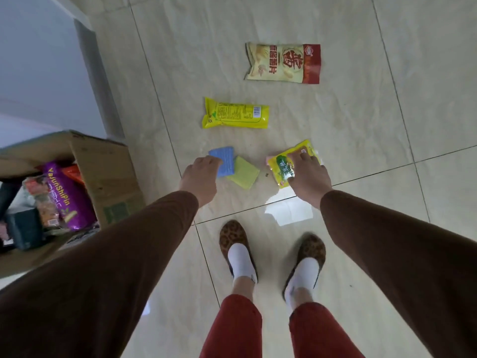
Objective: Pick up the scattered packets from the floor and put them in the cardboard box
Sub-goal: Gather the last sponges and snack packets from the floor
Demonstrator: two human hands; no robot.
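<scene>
The right hand [308, 177] grips a small crinkly yellow-and-green plastic packet [289, 164] on the pale tiled floor [361, 125]. At its 9 o'clock, the left hand [200, 177] covers a flat blue square pad [223, 160] that overlaps a yellow-green square pad [244, 173]; whether it is gripping cannot be told. At 12 o'clock lie 2 more: a long yellow packet [236, 113] and a cream-and-red crisp bag [282, 63]. The open brown cardboard box [108, 174] stands at 9 o'clock, holding a purple bag [67, 195].

Three snack packets [282, 63], two sponge pads [242, 171], one box [103, 161] holding perhaps four packs.
</scene>
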